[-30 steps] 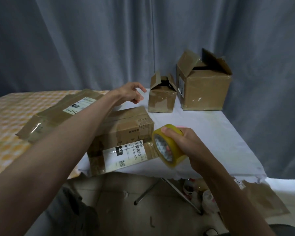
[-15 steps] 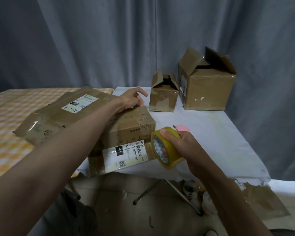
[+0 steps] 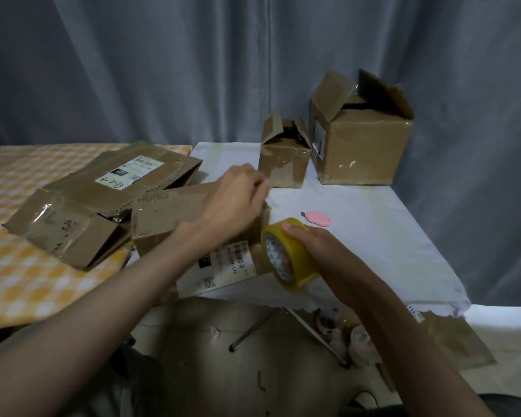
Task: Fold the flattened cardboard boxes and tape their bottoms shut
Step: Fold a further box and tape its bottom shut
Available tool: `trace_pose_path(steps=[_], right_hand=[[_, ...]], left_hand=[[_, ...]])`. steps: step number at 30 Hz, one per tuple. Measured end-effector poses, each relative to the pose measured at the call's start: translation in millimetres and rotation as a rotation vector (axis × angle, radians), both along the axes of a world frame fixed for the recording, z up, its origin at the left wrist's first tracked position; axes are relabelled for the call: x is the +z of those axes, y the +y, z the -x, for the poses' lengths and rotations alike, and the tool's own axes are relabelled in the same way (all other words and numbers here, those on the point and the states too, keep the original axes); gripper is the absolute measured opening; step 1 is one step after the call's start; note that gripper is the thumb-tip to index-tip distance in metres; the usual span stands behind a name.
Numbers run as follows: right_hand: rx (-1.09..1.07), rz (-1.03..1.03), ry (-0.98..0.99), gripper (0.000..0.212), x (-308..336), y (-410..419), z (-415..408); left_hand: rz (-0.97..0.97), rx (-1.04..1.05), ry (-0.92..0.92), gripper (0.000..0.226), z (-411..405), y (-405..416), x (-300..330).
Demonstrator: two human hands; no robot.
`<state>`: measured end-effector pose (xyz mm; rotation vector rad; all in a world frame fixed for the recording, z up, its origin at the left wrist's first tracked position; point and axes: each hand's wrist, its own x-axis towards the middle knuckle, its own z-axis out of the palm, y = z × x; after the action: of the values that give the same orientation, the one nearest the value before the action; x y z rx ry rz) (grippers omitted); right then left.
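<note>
A cardboard box (image 3: 169, 212) with a white barcode label lies on its side at the near edge of the white table (image 3: 373, 245). My left hand (image 3: 235, 203) rests on top of it, fingers curled over its far right corner. Against the box's right end, my right hand (image 3: 325, 260) grips a yellow tape roll (image 3: 300, 263), fingers through its core. To the left lies a stack of flattened boxes (image 3: 103, 200). At the back stand a small folded box (image 3: 283, 159) and a large folded box (image 3: 358, 145), top flaps open.
A pink utility knife (image 3: 318, 218) lies on the white table just beyond the tape roll. A yellow checked cloth (image 3: 27, 281) covers the surface on the left. Below the table are metal legs, spare tape rolls (image 3: 358, 338) and a cardboard scrap (image 3: 457, 338). A grey curtain hangs behind.
My left hand drew back from the far side onto the box's far right corner and its fingers curled. The tape roll stayed against the box's right end.
</note>
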<state>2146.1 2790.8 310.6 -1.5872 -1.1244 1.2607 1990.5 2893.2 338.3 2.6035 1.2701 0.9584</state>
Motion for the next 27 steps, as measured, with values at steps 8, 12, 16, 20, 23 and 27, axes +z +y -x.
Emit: trace_pose_path(steps=[8,12,16,20,23,27], right_hand=[[-0.203,-0.017,0.076,0.052,-5,10,-19],[-0.178,-0.218,-0.493,0.018,-23,53,-50],[-0.046,-0.216,-0.933,0.014,-54,91,-70],[-0.106,-0.328,-0.929,0.009,-55,93,-76],[-0.164,-0.405,-0.684,0.007,-34,86,-78],[-0.013,-0.462,-0.228,0.012,16,61,-65]], left_hand=[[0.282,0.110,0.059,0.080,-3,-33,-16],[0.318,0.131,0.020,0.087,-3,-30,-22],[0.350,0.127,-0.014,0.096,-6,-31,-27],[0.355,0.099,-0.019,0.100,-2,-33,-27],[0.346,0.091,-0.012,0.099,-2,-33,-28],[0.328,0.098,-0.020,0.093,-3,-33,-29]])
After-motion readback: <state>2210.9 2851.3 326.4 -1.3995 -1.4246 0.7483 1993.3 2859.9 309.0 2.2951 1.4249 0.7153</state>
